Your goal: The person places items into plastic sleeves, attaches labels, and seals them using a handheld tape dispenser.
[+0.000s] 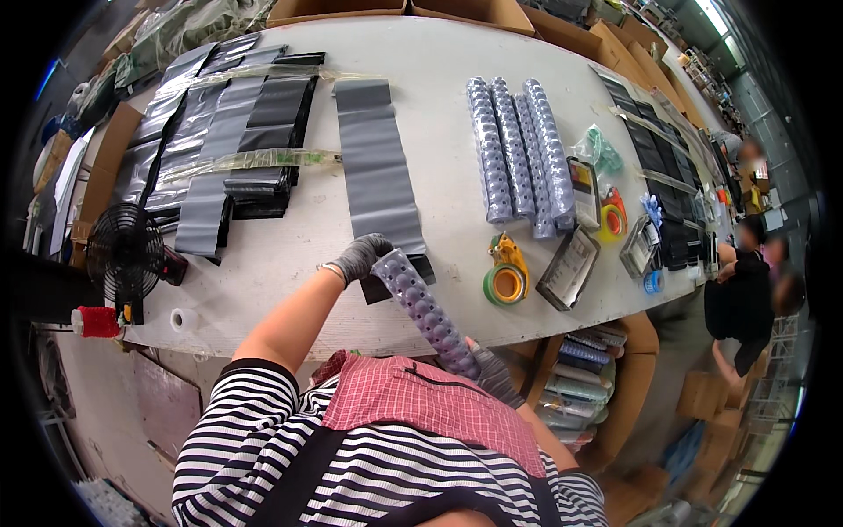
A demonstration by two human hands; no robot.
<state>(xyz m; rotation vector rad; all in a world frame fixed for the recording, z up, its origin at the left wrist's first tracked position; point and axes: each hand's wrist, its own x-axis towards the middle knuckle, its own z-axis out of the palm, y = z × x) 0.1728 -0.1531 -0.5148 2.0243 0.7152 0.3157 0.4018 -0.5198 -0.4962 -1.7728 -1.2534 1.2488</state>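
A broad white surface (430,114) stands over a greyish floor (97,386); a bright light strip (713,16) shines at upper right.

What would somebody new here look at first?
Probably the shiny, bumpy roll slanting in front of the red checked apron, with gray-gloved left fingers at its upper end. Next, maybe the four similar rolls lying side by side right of the middle of the white table. The gray and black plastic sheets piled on the table's left stand out too.
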